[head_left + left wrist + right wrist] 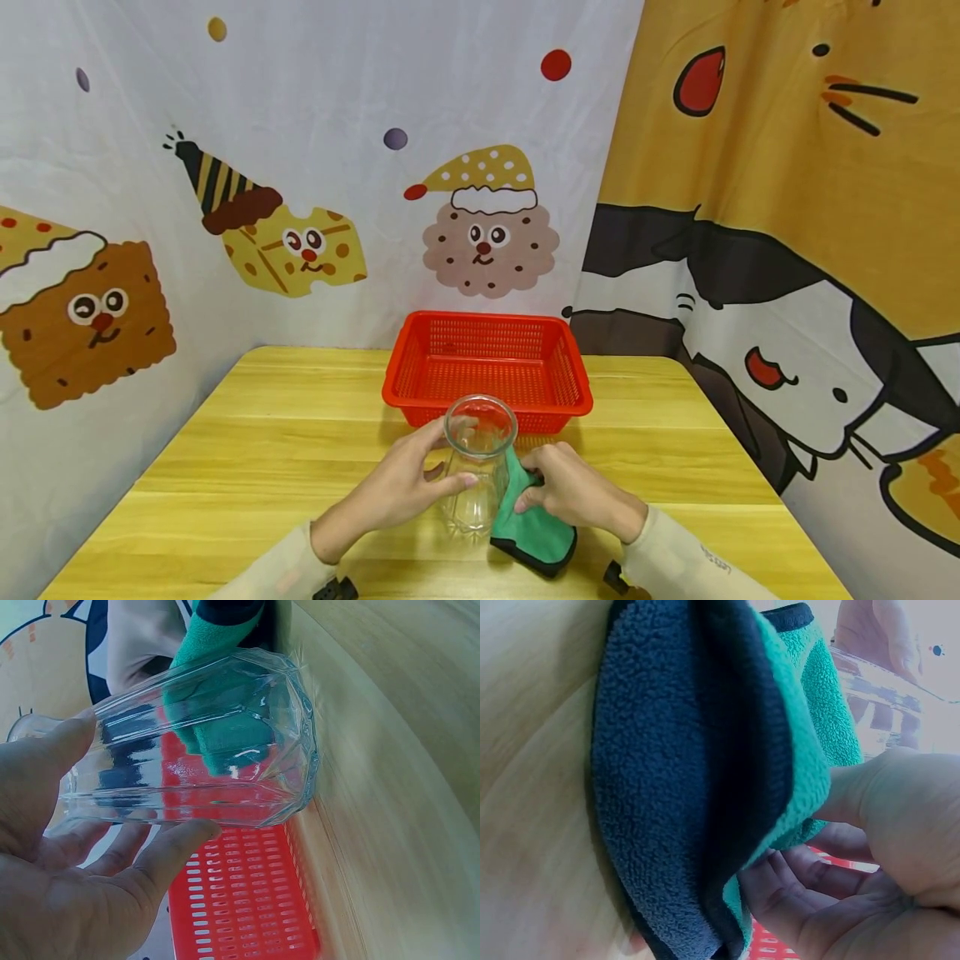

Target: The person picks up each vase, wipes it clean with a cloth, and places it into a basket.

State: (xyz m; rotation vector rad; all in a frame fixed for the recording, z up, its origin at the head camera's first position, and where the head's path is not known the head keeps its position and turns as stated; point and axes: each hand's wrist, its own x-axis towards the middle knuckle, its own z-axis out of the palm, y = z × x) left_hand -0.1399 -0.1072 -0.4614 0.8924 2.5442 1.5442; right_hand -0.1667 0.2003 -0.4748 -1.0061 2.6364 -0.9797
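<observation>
A clear glass vase (pixel 474 510) with a flared rim and faceted sides stands near the table's front, in the middle of the head view. My left hand (pixel 411 477) grips it from the left, thumb on the near side and fingers round the back. Against the vase's right side lies a green cloth (pixel 536 540) with black edging. My right hand (pixel 567 485) pinches this cloth between thumb and fingers. In the right wrist view the cloth (pixel 652 780) is folded, its dark blue-grey face turned outward. Through the glass (pixel 225 727), the left wrist view shows green cloth close behind.
Behind the vase, a red plastic basket (pixel 487 417) with perforated walls stands on the wooden table (pixel 315 425). Printed curtains (pixel 315 100) hang along the table's back and sides.
</observation>
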